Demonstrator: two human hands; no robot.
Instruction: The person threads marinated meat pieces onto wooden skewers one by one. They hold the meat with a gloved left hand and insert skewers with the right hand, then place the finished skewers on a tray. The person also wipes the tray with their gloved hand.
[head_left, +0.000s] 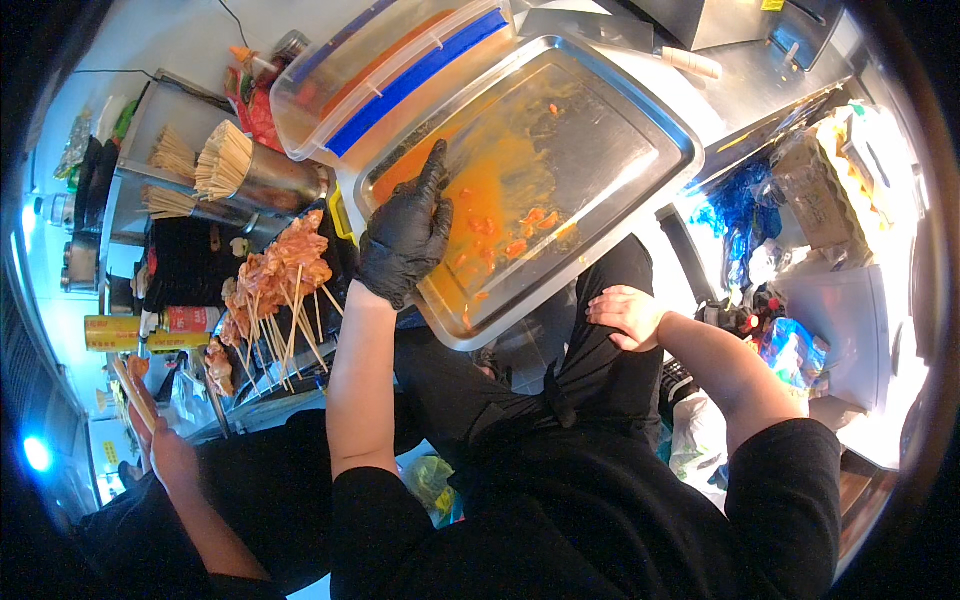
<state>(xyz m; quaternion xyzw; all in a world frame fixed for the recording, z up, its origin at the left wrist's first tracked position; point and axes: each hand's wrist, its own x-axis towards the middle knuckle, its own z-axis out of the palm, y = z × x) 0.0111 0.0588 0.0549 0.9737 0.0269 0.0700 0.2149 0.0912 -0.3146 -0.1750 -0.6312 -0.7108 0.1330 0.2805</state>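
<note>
My left hand (405, 232), in a black glove, rests on the left part of a rectangular metal tray (600, 157), its index finger stretched out. Orange marinade (472, 187) and small scraps of meat (534, 219) lie in the tray. Nothing shows held in the glove, though its palm side is hidden. My bare right hand (626, 318) lies on my thigh with its fingers slightly bent, holding nothing that shows. Left of the glove is a heap of raw skewered meat (289, 262), its wooden sticks pointing down towards me.
A clear plastic tub with a blue edge (420, 82) stands behind the tray. Metal cups of wooden skewers (274, 176) are at the left. A wooden-handled cleaver (690, 63) lies beyond the tray. A co-worker's hand (174, 457) is at the lower left, near a skewer.
</note>
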